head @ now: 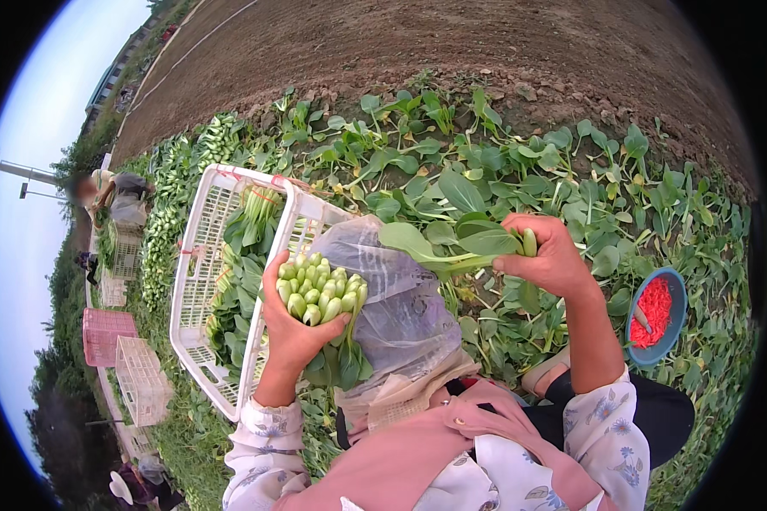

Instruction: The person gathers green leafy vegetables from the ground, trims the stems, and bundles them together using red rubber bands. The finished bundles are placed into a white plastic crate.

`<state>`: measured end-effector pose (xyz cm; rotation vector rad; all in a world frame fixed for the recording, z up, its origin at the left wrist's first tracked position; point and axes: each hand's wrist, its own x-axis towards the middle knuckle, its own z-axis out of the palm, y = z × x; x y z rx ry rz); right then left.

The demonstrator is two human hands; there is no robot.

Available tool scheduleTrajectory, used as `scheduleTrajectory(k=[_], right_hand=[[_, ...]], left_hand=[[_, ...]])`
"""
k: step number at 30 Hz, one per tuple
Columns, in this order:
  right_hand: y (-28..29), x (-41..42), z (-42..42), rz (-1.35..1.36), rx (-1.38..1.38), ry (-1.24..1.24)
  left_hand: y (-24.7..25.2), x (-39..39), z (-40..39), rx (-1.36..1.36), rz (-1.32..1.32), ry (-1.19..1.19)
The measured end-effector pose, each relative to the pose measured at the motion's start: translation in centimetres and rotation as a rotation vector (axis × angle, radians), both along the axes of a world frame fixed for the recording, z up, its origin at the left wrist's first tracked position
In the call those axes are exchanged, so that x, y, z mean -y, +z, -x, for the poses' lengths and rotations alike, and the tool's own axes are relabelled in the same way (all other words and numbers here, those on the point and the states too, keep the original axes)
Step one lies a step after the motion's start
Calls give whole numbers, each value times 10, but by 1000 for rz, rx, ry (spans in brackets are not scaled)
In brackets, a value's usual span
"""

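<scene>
A thick bunch of green vegetable heads [321, 287], like bok choy, is gripped in my left hand [287, 338]. Their pale cut bases face up and the leaves hang below. My right hand [546, 252] pinches a leafy bok choy plant [476, 255] by its base, with the leaves pointing left. Beside my left hand stands a white plastic crate [195, 281] holding tied bunches of the same greens [255, 220]. Across my lap lies a clear plastic sheet [399, 306], under and between my hands.
A blue bowl [655, 361] of red ties [655, 310] sits right of my knee. Loose leaves and plants [486, 166] cover the ground. Bare soil [454, 38] lies beyond. A pink crate [107, 335], more white crates [142, 383] and people [118, 191] are at left.
</scene>
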<state>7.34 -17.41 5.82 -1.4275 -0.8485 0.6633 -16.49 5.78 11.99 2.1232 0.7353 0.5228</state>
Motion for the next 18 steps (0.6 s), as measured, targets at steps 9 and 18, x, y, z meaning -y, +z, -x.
scheduleTrajectory(k=[9, 18], right_hand=[[26, -59, 105, -6, -176, 409], [14, -78, 137, -128, -437, 64]], left_hand=[[-1, 10, -3, 68, 32, -17], [9, 9, 0, -10, 89, -88]])
